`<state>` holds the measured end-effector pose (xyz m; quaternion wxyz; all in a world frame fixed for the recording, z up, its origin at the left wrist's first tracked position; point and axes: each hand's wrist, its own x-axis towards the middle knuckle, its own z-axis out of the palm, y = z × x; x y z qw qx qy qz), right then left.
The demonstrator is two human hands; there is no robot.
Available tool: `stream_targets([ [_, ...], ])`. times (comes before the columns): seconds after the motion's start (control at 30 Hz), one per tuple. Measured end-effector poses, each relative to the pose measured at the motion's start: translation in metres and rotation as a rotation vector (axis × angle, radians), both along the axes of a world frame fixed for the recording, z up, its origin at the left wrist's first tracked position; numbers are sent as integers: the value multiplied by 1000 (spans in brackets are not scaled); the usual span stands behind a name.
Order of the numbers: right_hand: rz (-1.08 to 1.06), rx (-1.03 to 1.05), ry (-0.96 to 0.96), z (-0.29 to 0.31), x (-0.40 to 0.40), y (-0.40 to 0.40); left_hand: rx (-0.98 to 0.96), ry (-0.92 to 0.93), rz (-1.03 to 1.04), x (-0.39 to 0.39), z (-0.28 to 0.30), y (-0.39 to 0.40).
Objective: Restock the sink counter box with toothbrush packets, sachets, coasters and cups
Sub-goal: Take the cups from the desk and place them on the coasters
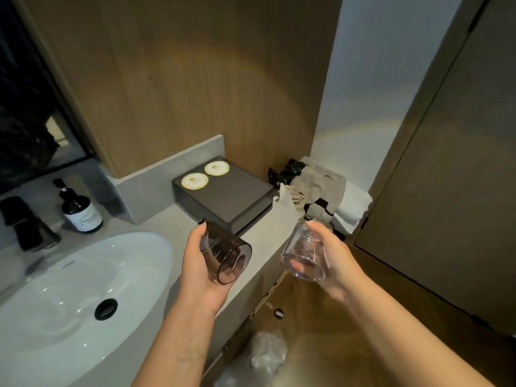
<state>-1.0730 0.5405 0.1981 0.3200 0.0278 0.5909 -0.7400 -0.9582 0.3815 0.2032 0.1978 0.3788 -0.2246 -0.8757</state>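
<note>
Glassware, two pieces, both in hand and off the counter.

Item 1: smoked cup [227,254], dark tinted, lying on its side in the left hand [201,263], fingers and thumb curled round its wall, open mouth turned toward the camera. It hangs over the front edge of the counter [259,241], just short of the box.

Item 2: clear cup [304,251], gripped by the right hand [332,258], fingers wrapped round the body, mouth tilted down and toward the camera. It sits out past the counter's right end, over the wooden floor.

Item 3: box [226,195], dark, lid closed, at the back right corner of the counter against the upstand. Two coasters [206,174] lie side by side along its far left edge, apparently awaiting the cups.

Adjacent: white basin [83,289] to the left; soap bottle [81,210] on the rear ledge; heap of cloths [315,188] beside the box's right side.

Hazards, as judged:
- Both cups are tilted and need righting; turning smooth glass in one hand could let it slip. The clear cup would fall to the floor, the smoked one onto the counter edge or basin.
- Both hands converge on neighbouring coasters, so the cups could knock together.
- A cup landing off-centre could push its coaster askew.
- The cloths crowd the right-hand approach and could snag.
</note>
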Motion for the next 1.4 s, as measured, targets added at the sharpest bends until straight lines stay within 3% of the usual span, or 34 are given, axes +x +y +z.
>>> stream_targets([
  [0.4, 187, -157, -125, 6, -73, -78, -1, -21, 236, -29, 7, -54],
  [0.6, 205, -150, -132, 3, -96, -134, -11, 86, 195, -49, 5, -119],
  [0.87, 157, -161, -95, -8, -140, -194, -242, -10, 26, -102, -2, -193],
  [1.13, 249, 0, 17, -41, -189, -228, -490, -19, 168, -162, -25, -228],
  [1.3, 350, 11, 138, -57, -207, -230, -748, -219, 271, -181, -35, -235],
  [1.4, 308, -32, 213, -58, -207, -231, -891, -271, 218, -179, -41, -236],
])
